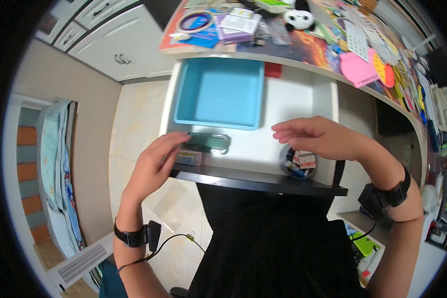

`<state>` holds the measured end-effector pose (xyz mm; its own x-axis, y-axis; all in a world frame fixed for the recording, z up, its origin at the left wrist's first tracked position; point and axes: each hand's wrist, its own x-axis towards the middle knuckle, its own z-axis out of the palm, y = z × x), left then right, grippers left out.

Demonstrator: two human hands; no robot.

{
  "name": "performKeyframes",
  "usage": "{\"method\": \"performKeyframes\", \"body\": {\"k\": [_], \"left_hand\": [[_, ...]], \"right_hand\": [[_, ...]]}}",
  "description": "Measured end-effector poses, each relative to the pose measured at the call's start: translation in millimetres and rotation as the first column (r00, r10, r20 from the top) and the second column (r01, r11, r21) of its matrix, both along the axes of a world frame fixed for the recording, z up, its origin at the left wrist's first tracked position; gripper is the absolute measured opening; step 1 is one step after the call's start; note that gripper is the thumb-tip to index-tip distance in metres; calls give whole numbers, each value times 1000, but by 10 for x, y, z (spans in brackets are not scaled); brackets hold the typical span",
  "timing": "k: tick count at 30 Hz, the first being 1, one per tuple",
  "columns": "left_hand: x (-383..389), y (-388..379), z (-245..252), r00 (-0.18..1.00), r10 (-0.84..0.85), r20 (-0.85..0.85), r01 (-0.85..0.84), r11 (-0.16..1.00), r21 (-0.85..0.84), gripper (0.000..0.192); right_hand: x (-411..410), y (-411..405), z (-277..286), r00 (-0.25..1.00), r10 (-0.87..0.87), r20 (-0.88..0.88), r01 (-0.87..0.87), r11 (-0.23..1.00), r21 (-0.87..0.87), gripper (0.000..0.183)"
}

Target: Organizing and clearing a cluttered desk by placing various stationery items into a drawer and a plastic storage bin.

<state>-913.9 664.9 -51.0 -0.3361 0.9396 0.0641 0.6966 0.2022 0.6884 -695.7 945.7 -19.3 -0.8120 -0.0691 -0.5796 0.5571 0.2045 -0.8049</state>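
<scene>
A pulled-out white drawer (242,152) with a dark front lies before me. My left hand (154,164) is over its left front corner, fingertips at the end of a green translucent case (210,143); whether they touch it I cannot tell. Just below that case is a small box (189,157), partly hidden by the hand. My right hand (316,138) hovers at the right side with nothing visible in it. Beneath it, a round clear container (298,165) holds several small items, its top edge covered by the hand. A light blue plastic bin (223,93) fills the drawer's back left.
Above the drawer, the cluttered desk (301,48) bears tape rolls (195,22), a panda plush (299,18) and pink paper (357,67) overhanging the edge. A red object (273,70) sits at the drawer's back. Cables run from both wrist straps; one carries a binder clip (190,236).
</scene>
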Motion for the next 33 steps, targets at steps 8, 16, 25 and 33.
{"method": "performKeyframes", "body": {"k": [8,16,25,33], "left_hand": [[81,62,50,999,37,25,-30,969,-247,25],[386,319,33,995,20,103,3,975,-223,22],[567,410,-273,976,135,171,-101,976,-195,19],[604,364,-127,991,136,11,-130,968,-216,20]], "right_hand": [[1107,97,-96,854,-419,-308,450,892,36,33],[1423,-123,-609,816,-412,-406,508,846,162,31],[1282,15,-599,783,-441,-438,534,839,108,27],[1092,-58,-593,920,-140,-365,284,881,378,31]]}}
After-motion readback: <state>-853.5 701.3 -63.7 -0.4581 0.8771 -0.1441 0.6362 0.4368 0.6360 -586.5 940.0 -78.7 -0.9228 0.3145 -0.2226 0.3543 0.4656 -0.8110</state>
